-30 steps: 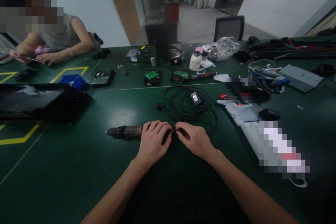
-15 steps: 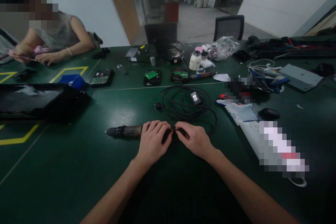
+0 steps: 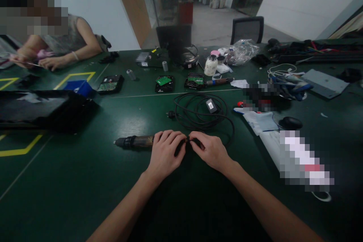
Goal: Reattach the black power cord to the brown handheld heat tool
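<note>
An electric screwdriver (image 3: 138, 141) lies on the green table, its bit end pointing left. My left hand (image 3: 168, 149) is closed over its rear end, which the fingers mostly hide. Just to the right, my right hand (image 3: 210, 149) pinches the end of a black power cable (image 3: 233, 126) close to the screwdriver's tail. The fingertips of both hands nearly meet; whether the cable end sits inside the screwdriver I cannot tell. Behind my hands the cable lies coiled, with a black adapter (image 3: 211, 106) and a plug (image 3: 171, 114) on it.
Hard drives (image 3: 164, 83) stand in a row farther back, with a second screwdriver (image 3: 219, 82) beside one. A black tray (image 3: 42, 109) is at left, a blue bin (image 3: 79, 87) behind it. White gloves (image 3: 262, 123) and a mouse (image 3: 290, 123) lie right. A person (image 3: 68, 45) sits far left.
Both hands stay in nearly the same place, at the screwdriver's tail and the cable end. The person at far left has shifted slightly.
</note>
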Demonstrator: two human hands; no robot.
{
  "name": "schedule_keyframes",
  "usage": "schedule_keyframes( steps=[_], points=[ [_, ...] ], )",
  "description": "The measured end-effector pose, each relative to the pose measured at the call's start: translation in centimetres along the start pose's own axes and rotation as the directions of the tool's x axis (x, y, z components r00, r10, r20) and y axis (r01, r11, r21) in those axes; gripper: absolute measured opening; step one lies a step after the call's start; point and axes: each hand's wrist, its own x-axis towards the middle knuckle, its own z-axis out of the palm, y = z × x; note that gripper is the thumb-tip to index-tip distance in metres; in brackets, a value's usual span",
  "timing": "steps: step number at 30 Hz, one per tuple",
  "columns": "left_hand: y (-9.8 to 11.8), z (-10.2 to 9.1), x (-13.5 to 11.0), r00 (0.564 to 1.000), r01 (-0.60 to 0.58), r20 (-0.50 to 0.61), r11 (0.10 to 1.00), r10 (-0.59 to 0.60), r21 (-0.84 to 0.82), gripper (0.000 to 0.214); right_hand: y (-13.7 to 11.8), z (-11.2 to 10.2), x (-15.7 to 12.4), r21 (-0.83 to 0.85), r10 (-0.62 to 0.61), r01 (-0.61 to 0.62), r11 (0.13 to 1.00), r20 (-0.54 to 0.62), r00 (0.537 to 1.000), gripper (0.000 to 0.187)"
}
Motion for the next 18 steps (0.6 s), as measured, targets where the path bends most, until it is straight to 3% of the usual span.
schedule_keyframes(
  steps=[18],
  points=[
    [-0.06, 0.24, -0.05, 1.0, 0.003, -0.016, 1.0, -0.002, 0.022, 0.019, -0.06, -0.03, 0.02, -0.001, 0.002, -0.002, 1.0, -0.005, 1.0, 0.012]
  ],
)
